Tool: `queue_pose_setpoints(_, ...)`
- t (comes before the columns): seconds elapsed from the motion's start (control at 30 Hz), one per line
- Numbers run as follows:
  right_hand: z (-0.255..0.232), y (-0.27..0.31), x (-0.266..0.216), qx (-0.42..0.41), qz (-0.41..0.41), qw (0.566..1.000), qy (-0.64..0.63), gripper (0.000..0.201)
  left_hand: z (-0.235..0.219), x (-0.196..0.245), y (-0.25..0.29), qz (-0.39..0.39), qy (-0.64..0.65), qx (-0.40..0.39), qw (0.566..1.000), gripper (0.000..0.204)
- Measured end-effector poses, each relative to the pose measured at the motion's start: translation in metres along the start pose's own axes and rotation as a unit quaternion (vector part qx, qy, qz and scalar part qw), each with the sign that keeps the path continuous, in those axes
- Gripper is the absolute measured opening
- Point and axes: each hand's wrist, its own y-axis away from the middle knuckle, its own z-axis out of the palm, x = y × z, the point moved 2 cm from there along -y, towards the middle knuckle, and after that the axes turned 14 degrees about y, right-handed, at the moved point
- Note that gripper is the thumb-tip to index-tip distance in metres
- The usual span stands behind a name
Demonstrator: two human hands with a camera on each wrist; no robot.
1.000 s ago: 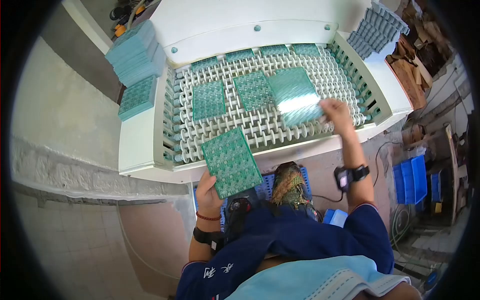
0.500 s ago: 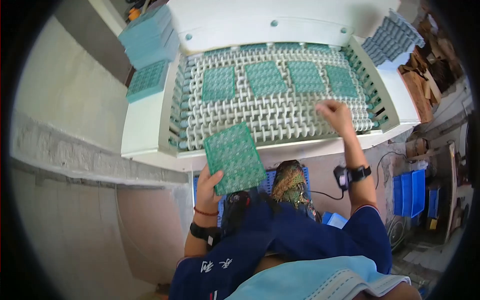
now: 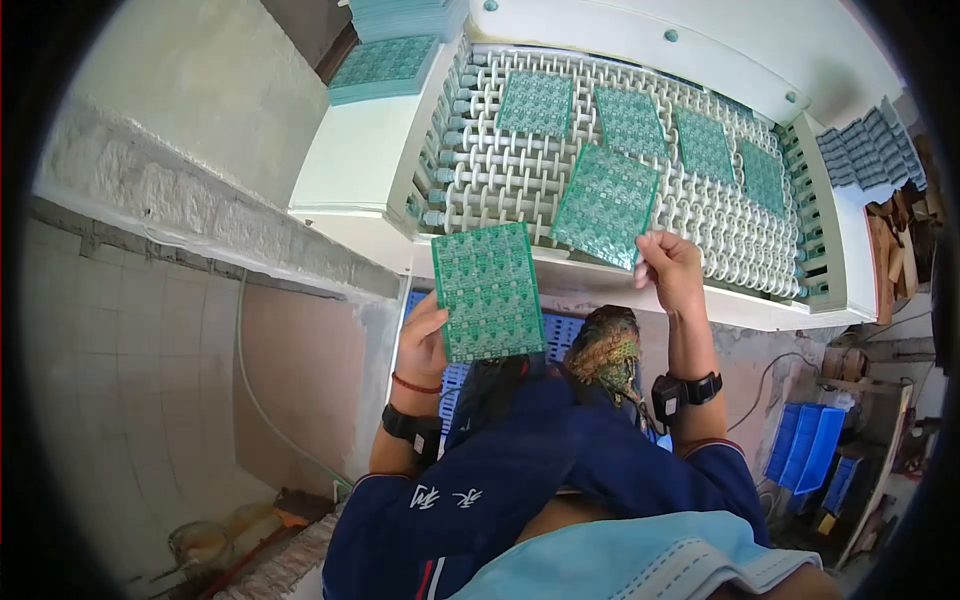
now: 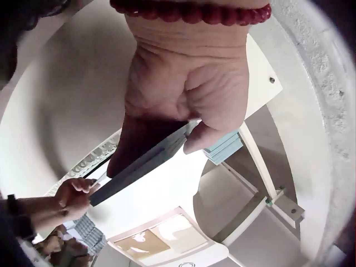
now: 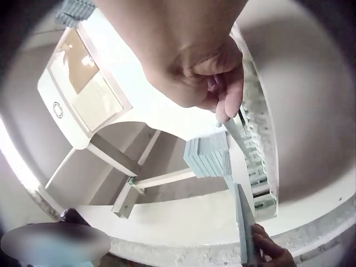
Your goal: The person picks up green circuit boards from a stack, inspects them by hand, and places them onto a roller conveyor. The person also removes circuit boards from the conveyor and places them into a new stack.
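Note:
In the head view my left hand [image 3: 424, 340] grips a small stack of green circuit boards [image 3: 488, 290] by its left edge, thumb on top. The left wrist view shows the stack edge-on [image 4: 146, 161] between thumb and fingers. My right hand [image 3: 672, 268] pinches a single circuit board [image 3: 606, 205] at its near right corner. That board is tilted over the front of the roller conveyor [image 3: 500, 170], right beside the stack. Behind it a row of circuit boards [image 3: 535, 103] lies spaced out on the white rollers.
On the conveyor's left ledge stand piles of boards [image 3: 383, 66]. Grey corrugated racks [image 3: 868, 148] stand on the right ledge. The machine's white front edge [image 3: 740, 300] runs before my body. Blue bins [image 3: 803, 447] are low at the right.
My right hand let go of a board at the row's right end, came back empty, and now pinches another board beside the stack. My left hand keeps its hold; the head view has shifted.

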Motion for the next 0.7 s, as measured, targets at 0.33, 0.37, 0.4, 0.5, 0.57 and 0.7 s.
queue_pose_setpoints(0.33,0.078,-0.03,-0.019,-0.096,0.027,0.989,0.105,0.024,0.012,0.004,-0.001,0.006,-0.045,0.017,0.999,0.052)
queue_pose_setpoints(0.37,0.078,-0.026,-0.022,-0.09,0.028,0.986,0.136,0.025,0.011,0.003,-0.003,0.007,-0.058,0.025,0.998,0.052)
queue_pose_setpoints(0.4,0.075,-0.02,-0.023,-0.085,0.03,0.983,0.163,0.028,0.014,0.004,-0.006,0.013,-0.069,0.02,0.997,0.05)
queue_pose_setpoints(0.5,0.069,0.002,-0.018,-0.18,0.013,0.973,0.143,0.025,0.012,-0.001,-0.018,0.008,-0.061,0.024,0.998,0.048)
queue_pose_setpoints(0.57,0.069,0.015,-0.014,-0.191,0.016,0.975,0.113,0.023,0.011,-0.008,-0.028,0.003,-0.052,0.021,0.998,0.047)
queue_pose_setpoints(0.7,0.052,0.008,-0.001,-0.098,0.02,0.992,0.077,0.022,0.01,-0.017,-0.044,-0.008,-0.046,0.008,0.999,0.045)
